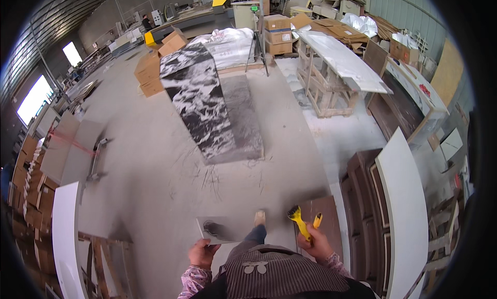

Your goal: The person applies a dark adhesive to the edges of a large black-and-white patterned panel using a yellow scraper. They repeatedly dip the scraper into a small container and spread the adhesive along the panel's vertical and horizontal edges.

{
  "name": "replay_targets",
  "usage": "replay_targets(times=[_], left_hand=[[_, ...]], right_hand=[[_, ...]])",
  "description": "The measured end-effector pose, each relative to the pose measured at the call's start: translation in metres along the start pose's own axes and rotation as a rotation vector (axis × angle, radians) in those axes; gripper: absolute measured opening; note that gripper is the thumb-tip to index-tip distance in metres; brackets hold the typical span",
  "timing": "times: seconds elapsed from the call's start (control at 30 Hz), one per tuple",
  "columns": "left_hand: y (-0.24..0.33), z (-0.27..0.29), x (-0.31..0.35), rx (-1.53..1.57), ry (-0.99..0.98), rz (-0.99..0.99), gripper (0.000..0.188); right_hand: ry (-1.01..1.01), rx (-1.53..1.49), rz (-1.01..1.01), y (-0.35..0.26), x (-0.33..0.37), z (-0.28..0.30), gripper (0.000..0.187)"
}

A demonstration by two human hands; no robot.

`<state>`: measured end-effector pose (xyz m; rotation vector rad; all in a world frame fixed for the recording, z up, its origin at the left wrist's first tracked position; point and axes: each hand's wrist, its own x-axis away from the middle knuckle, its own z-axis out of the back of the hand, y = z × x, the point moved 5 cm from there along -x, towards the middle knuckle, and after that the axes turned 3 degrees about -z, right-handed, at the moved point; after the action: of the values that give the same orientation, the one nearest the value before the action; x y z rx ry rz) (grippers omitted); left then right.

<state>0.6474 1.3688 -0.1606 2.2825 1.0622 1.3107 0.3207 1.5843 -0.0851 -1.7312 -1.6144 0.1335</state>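
My left hand (203,254) is closed on the near edge of a thin light-grey rectangular sheet (228,238). A dark, rounded thing (213,228) lies on or shows through it; which, I cannot tell. In my right hand (317,243) is a yellow tool (298,221) with a dark, wider head pointing up and away. Beside it, a smaller orange-yellow piece (318,220) sticks out of the same fist; its kind is unclear. Both hands are at waist height in front of my striped apron (269,270). Under the right hand's tools, lower down, is a brown panel (326,211).
Ahead, a black-and-white marbled slab (199,102) leans over a grey slab (243,118) on the floor. At right stand brown panelled cabinet pieces (362,195), a white board (404,206) and a white-topped wooden bench (341,61). Cardboard boxes (150,74) stand ahead-left; a white panel (67,237) is near left.
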Motion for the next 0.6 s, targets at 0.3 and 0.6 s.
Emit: replay_targets(times=[0.3,0.6], left_hand=[[0.023,-0.336,-0.194,-0.771,-0.631,-0.277,0.01],[-0.041,-0.522,-0.417,-0.685,-0.611,-0.167,0.033]], right_hand=[[0.438,-0.199,0.176,-0.175,-0.132,0.077,0.026],[0.524,-0.201,0.266,-0.394,-0.327,0.188,0.026]])
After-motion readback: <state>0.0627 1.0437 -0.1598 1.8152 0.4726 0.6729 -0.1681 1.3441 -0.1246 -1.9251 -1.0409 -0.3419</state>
